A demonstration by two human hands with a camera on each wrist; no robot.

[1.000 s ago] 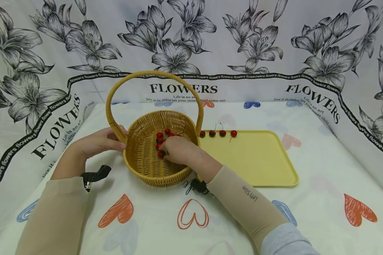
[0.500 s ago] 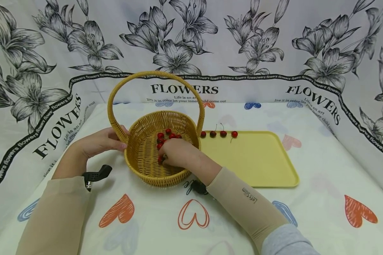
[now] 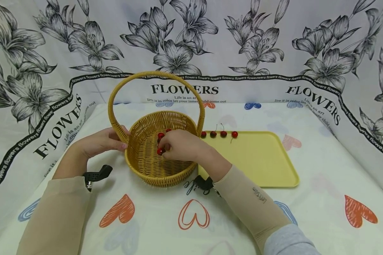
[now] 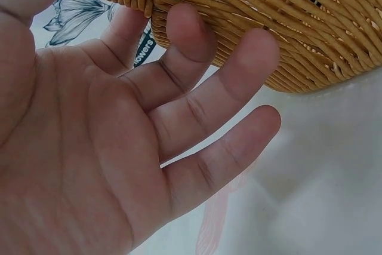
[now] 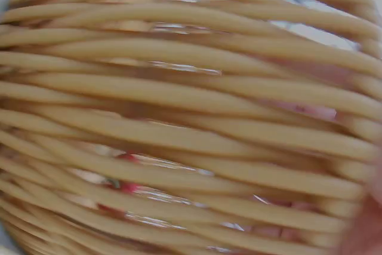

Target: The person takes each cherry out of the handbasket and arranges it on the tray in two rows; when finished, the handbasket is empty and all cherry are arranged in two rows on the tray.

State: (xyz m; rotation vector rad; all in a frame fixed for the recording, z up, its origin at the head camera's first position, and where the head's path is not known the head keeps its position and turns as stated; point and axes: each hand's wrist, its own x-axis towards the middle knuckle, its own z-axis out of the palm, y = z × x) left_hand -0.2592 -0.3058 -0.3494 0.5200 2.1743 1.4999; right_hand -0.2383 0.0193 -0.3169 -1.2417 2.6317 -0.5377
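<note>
In the head view, my left hand (image 3: 103,142) grips the left side of a round wicker basket (image 3: 161,180) where its tall handle (image 3: 156,74) meets the rim. The left wrist view shows the thumb and index finger at the handle's base, other fingers (image 4: 206,114) spread beside the woven wall. My right hand (image 3: 183,147) is inside the basket, pinching a red cherry (image 3: 160,151) between thumb and fingers. Behind it lie more cherries (image 3: 161,135), partly hidden by the hand. The right wrist view is mostly filled by blurred basket weave (image 5: 179,94), with red showing through gaps.
Right of the basket lies a yellow tray (image 3: 252,159), its left edge partly behind the basket and right arm. Several cherries (image 3: 223,134) stand in a row along its back edge, some with stems. A white cloth with printed hearts (image 3: 194,214) covers the table; a flowered curtain hangs behind.
My right hand dipped toward the basket's front, then rose and shifted back and slightly right with the cherry between its fingers. My left hand keeps its grip on the basket.
</note>
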